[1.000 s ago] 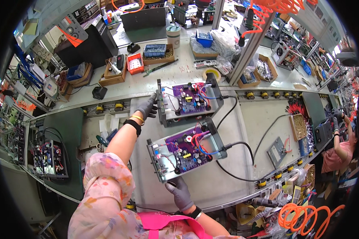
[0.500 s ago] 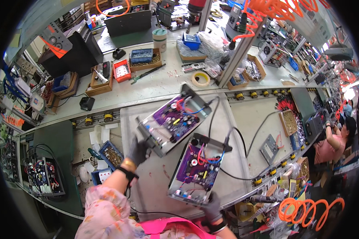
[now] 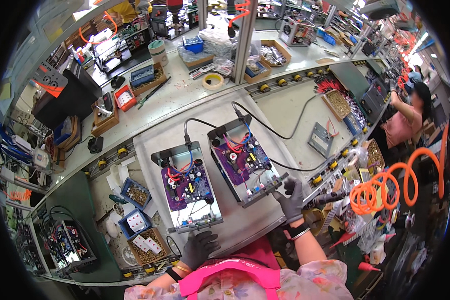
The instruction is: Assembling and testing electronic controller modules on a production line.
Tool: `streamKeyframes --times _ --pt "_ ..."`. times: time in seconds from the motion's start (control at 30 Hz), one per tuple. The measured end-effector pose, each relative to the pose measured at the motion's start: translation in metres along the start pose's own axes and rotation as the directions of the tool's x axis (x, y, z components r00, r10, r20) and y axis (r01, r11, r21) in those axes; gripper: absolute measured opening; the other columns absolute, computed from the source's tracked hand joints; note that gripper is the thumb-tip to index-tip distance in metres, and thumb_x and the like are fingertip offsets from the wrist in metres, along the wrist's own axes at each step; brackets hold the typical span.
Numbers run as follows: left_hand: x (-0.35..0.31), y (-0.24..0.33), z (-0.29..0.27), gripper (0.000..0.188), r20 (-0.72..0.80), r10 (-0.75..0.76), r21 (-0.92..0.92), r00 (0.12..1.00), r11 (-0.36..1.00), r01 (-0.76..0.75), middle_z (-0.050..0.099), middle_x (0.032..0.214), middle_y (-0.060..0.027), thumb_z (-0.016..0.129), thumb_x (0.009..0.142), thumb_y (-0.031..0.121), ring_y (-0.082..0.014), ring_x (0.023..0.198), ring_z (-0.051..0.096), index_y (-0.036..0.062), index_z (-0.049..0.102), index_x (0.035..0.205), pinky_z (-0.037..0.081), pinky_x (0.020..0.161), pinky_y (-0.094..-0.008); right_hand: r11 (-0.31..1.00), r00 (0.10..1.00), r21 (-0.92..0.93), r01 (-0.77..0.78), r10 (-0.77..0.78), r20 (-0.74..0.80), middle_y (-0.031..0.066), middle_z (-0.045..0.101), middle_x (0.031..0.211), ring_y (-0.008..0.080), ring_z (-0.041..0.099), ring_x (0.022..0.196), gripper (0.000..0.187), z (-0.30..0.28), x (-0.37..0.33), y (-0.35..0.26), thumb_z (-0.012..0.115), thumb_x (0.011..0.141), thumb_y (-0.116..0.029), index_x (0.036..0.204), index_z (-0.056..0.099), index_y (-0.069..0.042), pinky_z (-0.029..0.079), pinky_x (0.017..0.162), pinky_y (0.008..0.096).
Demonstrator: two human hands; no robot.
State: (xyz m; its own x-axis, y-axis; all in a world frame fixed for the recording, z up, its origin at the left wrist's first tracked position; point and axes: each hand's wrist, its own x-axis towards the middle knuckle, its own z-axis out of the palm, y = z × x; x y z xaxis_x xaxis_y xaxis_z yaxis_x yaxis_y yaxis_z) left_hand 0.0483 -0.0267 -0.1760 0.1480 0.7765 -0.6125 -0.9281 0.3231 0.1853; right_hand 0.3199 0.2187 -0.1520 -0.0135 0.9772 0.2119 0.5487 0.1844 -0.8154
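Note:
Two open metal chassis with purple circuit boards lie side by side on a grey work board [image 3: 155, 135]. The left chassis [image 3: 187, 187] has its front panel toward me; the right chassis [image 3: 245, 162] sits slightly farther away, turned a little. A black power cord plugs into the rear of each. My left hand [image 3: 201, 247], in a dark glove, lies just in front of the left chassis, fingers stretched out and holding nothing. My gloved right hand [image 3: 291, 200] is at the front right corner of the right chassis, thumb and fingers apart; whether it touches the panel I cannot tell.
Blue bins of small parts [image 3: 136, 192] and a cardboard box of screws [image 3: 149, 245] stand at left. Another chassis [image 3: 70, 245] is at far left. Beyond the rollers are a tape roll [image 3: 213, 81] and red tray [image 3: 125, 98]. An orange coiled hose [image 3: 385, 185] hangs at right, near a co-worker [image 3: 405, 117].
The left chassis has come nearer and straightened; the right one has moved farther away and turned. My left hand has let go of its chassis. The whole view has shifted.

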Motion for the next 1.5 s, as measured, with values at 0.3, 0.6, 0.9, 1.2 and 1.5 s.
streamKeyframes --times 0.3,0.6,0.9,1.2,1.5 --pt "-0.013 0.009 0.052 0.032 0.332 0.538 0.850 0.775 0.185 -0.493 0.067 0.098 -0.0147 0.061 0.092 0.022 -0.0234 0.085 0.066 -0.0018 0.058 0.113 0.053 0.076 -0.0331 0.977 0.984 -0.127 0.170 -0.161 0.074 0.0209 0.061 0.075 0.0397 0.061 0.069 0.023 0.015 -0.005 -0.010 0.055 0.091 -0.022 0.089 0.062 0.000 0.045 0.060 0.0464" --pt "0.004 0.019 0.061 0.041 0.922 0.313 0.333 0.226 -0.942 -0.051 0.056 0.094 -0.0015 0.069 0.069 0.019 -0.0204 0.080 0.057 0.0190 0.065 0.110 0.049 0.068 -0.0359 0.693 0.764 -0.353 0.629 -0.634 0.118 0.0100 0.059 0.075 0.0310 0.058 0.072 0.017 -0.003 0.008 -0.003 0.061 0.083 -0.021 0.093 0.060 -0.007 0.043 0.066 0.0430" --pt "0.004 0.034 0.080 0.018 0.940 -0.046 -0.103 0.339 -0.983 0.154 0.054 0.085 0.0008 0.066 0.077 0.015 -0.0154 0.070 0.057 0.0187 0.067 0.094 0.045 0.052 -0.0307 0.592 0.722 -0.486 0.643 -0.680 0.127 0.0120 0.059 0.068 0.0294 0.062 0.065 0.024 0.004 0.013 -0.002 0.058 0.089 -0.027 0.078 0.054 -0.006 0.047 0.058 0.0422" --pt "0.019 0.037 0.074 0.013 0.954 -0.007 -0.081 0.299 -0.968 0.238 0.048 0.073 -0.0001 0.067 0.077 0.023 -0.0171 0.066 0.055 0.0151 0.057 0.075 0.041 0.048 -0.0323 0.507 0.685 -0.545 0.668 -0.705 0.183 0.0054 0.058 0.069 0.0221 0.062 0.063 0.006 0.023 -0.004 -0.016 0.056 0.080 -0.018 0.077 0.056 -0.012 0.048 0.053 0.0365" --pt "0.022 0.030 0.073 0.013 0.979 0.042 -0.012 0.198 -0.964 0.265 0.048 0.076 -0.0010 0.066 0.079 0.025 -0.0194 0.068 0.055 0.0133 0.061 0.082 0.041 0.053 -0.0341 0.733 0.745 -0.202 0.650 -0.667 -0.023 0.0161 0.062 0.074 0.0327 0.063 0.068 0.015 -0.040 -0.017 0.003 0.062 0.084 -0.019 0.084 0.062 -0.005 0.049 0.059 0.0401"
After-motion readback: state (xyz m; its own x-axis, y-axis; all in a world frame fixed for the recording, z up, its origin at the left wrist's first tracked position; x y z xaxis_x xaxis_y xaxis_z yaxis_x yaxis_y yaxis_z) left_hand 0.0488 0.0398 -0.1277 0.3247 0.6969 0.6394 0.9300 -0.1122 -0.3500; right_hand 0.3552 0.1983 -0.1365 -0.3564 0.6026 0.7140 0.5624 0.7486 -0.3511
